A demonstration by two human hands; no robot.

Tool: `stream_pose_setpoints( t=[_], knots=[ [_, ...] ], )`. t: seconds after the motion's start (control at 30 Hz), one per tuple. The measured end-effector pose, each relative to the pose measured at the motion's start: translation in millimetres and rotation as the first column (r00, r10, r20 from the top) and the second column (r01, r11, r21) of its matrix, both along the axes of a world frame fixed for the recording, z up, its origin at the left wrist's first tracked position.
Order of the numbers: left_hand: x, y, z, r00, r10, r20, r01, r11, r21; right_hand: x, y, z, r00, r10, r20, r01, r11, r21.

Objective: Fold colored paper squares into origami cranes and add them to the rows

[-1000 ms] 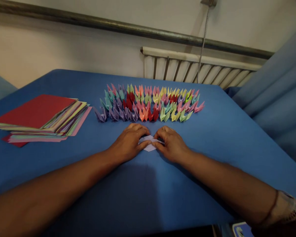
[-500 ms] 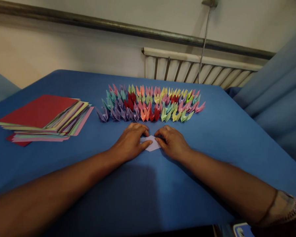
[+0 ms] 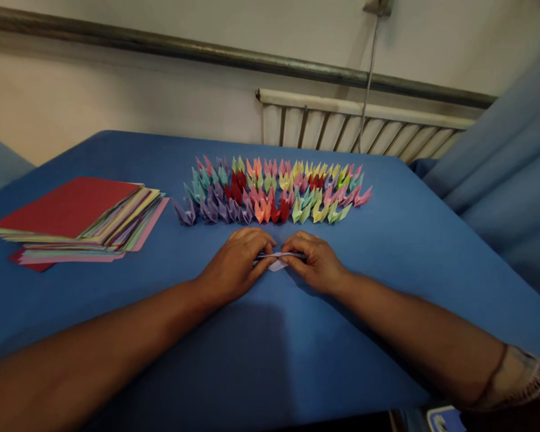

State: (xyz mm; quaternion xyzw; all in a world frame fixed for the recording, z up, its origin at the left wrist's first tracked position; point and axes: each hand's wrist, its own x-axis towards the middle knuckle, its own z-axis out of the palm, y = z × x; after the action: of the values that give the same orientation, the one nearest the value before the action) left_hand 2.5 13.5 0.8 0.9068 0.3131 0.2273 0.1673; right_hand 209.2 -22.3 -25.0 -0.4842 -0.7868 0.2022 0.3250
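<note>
A small pale lilac piece of folded paper point(image 3: 278, 264) is held between my two hands, low over the blue table point(image 3: 342, 354). My left hand point(image 3: 238, 261) pinches its left side between thumb and fingers. On the right side my right hand point(image 3: 315, 259) grips it the same way. The paper's upper layer is lifted along a crosswise edge, and a pointed flap shows below it toward me. My fingers hide both ends. Just beyond my hands, several rows of folded paper cranes point(image 3: 263, 210) in many colours stand close together.
To the left lies a stack of coloured paper sheets point(image 3: 67, 207), a red one on top. Behind the table are a wall pipe point(image 3: 175, 55), a white radiator point(image 3: 324, 103) and a hanging cord point(image 3: 368, 81). A blue curtain point(image 3: 513, 144) hangs at the right.
The paper lay flatter half a second ago; now its far layer is raised and folded up between my fingers. Both hands keep their grip, with thumbs shifted slightly. The view has tilted a little.
</note>
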Motion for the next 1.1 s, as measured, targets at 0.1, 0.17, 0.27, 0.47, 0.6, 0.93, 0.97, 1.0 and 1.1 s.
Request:
stream_pose_setpoints(
  t=[0.1, 0.17, 0.27, 0.47, 0.6, 0.93, 0.97, 1.0, 1.1],
  knots=[
    [0, -1, 1.7, 0.997, 0.072, 0.029, -0.071, 0.997, -0.037, 1, 0, 0.0, 0.998, -0.012, -0.061, 0.016, 0.998, 0.066],
    [-1, -1, 1.1, 0.995, 0.082, 0.053, -0.08, 0.996, -0.049, 2, -1, 2.0, 0.998, -0.007, -0.057, 0.013, 0.993, 0.115],
    [-2, 1, -0.4, 0.996, 0.05, 0.074, -0.048, 0.998, -0.031, 4, -2, 6.8, 1.0, 0.005, 0.014, -0.007, 0.983, 0.182],
    [-4, 4, 1.8, 0.997, -0.012, 0.075, 0.0, 0.987, 0.158, 6, -5, 14.9, 0.977, 0.0, 0.211, -0.07, 0.943, 0.326],
    [-3, 5, 3.3, 0.997, -0.031, -0.077, 0.052, 0.957, 0.286, 3, -4, 14.1, 0.926, -0.035, 0.377, -0.106, 0.931, 0.348],
    [-11, -9, 12.0, 0.945, -0.105, -0.309, 0.149, 0.981, 0.123, -1, -19, 24.3, 0.78, 0.022, 0.626, -0.167, 0.97, 0.175],
    [-11, -12, 13.3, 0.945, -0.105, -0.31, 0.147, 0.982, 0.117, -1, -22, 26.9, 0.781, 0.026, 0.623, -0.156, 0.976, 0.155],
    [-11, -13, 13.8, 0.948, -0.104, -0.302, 0.144, 0.983, 0.113, -1, -25, 29.0, 0.787, 0.031, 0.616, -0.143, 0.981, 0.133],
    [-9, -13, 9.9, 0.968, -0.105, -0.228, 0.125, 0.989, 0.073, -2, -30, 29.7, 0.833, 0.042, 0.551, -0.097, 0.993, 0.072]
  ],
)
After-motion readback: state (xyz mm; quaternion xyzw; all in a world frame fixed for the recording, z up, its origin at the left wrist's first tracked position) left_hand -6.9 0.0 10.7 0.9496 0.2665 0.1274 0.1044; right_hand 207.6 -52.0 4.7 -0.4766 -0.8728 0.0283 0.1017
